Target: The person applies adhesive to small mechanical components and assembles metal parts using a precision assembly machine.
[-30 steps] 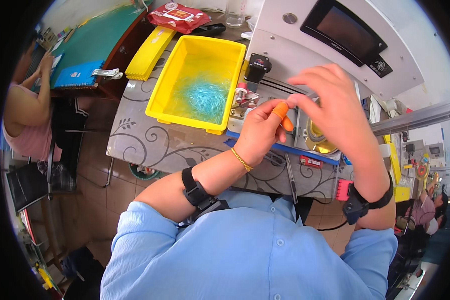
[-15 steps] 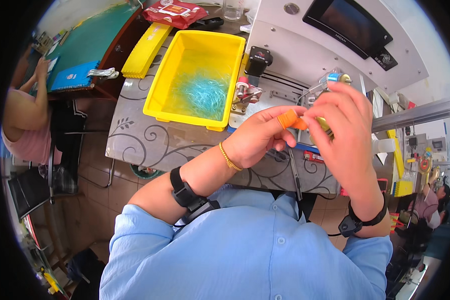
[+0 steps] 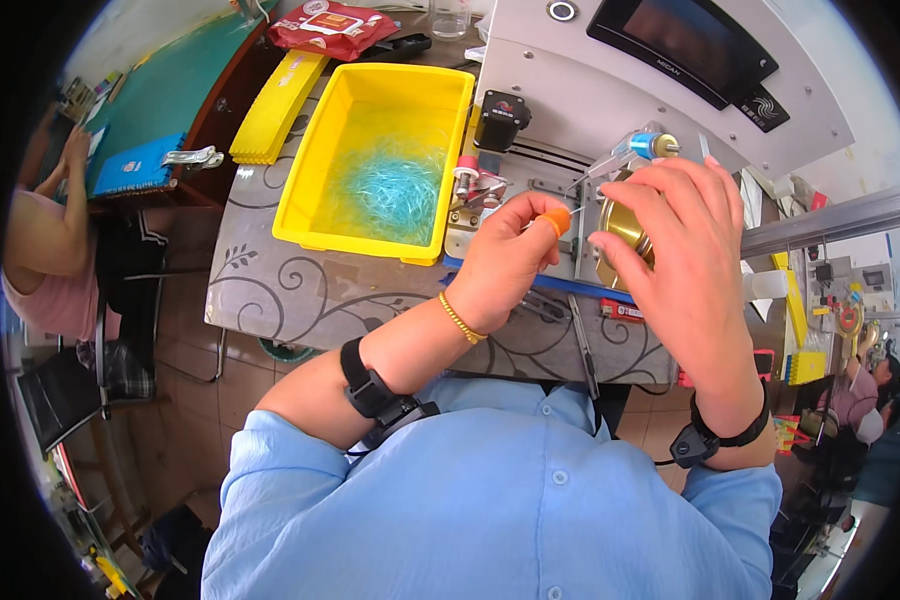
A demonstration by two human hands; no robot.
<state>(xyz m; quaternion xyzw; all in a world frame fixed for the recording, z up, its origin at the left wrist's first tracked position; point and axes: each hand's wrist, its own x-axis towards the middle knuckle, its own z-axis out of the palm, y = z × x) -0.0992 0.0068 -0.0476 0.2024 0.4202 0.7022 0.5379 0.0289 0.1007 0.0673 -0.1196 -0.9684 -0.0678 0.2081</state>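
My left hand (image 3: pixel 510 255) is closed in a pinch, an orange finger cot (image 3: pixel 558 220) on one of its digits. A short, thin pale strand (image 3: pixel 578 209) seems to stick out from its fingertips; its other end is hidden. To the right, my right hand (image 3: pixel 685 230) is open, its fingers spread and curved over a gold-coloured cylinder (image 3: pixel 625 225) on the machine. Whether the fingers touch the cylinder I cannot tell. A smaller cylinder with a blue band and gold end (image 3: pixel 654 146) sits just beyond those fingers.
At the left stands a yellow bin (image 3: pixel 295 215) with tangled thin blue strands (image 3: pixel 395 195). The white machine (image 3: pixel 560 70) carries a black screen (image 3: pixel 682 45) and a black motor block (image 3: pixel 501 120). Tweezers (image 3: pixel 582 340) lie at the table's front. Other people sit at far left and right.
My hands have drawn apart. The left moved left, pinching; the right opened out over the gold cylinder, which now shows more. The whole view has shifted slightly.
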